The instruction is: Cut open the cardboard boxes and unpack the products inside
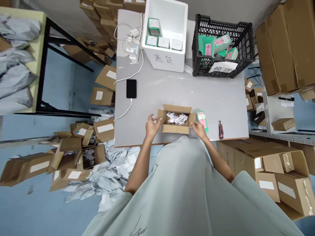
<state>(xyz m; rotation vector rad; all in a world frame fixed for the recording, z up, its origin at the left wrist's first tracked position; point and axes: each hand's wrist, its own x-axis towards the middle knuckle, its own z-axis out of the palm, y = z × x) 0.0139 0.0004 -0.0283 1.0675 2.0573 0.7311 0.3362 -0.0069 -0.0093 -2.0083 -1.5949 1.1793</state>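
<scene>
A small cardboard box (pixel 175 128) stands on the table near its front edge, its flaps folded outward. Crumpled white paper (pixel 177 118) lies inside it. At the box's left flap is my left hand (pixel 152 127), with its fingers apart and the thumb against the flap. My right hand (pixel 199 130) pinches the right flap between thumb and fingers; part of the grip is hidden. Just beyond that hand lies a green and pink product box (pixel 202 120). Farther right rests a red and black box cutter (pixel 220 130).
A white foam bin (pixel 163 60) and a black plastic crate (pixel 222 70), both holding green boxes, stand at the table's back. A phone (pixel 131 88) on a white cable lies left. Cardboard boxes (pixel 103 129) and grey plastic bags (pixel 110 173) crowd the floor.
</scene>
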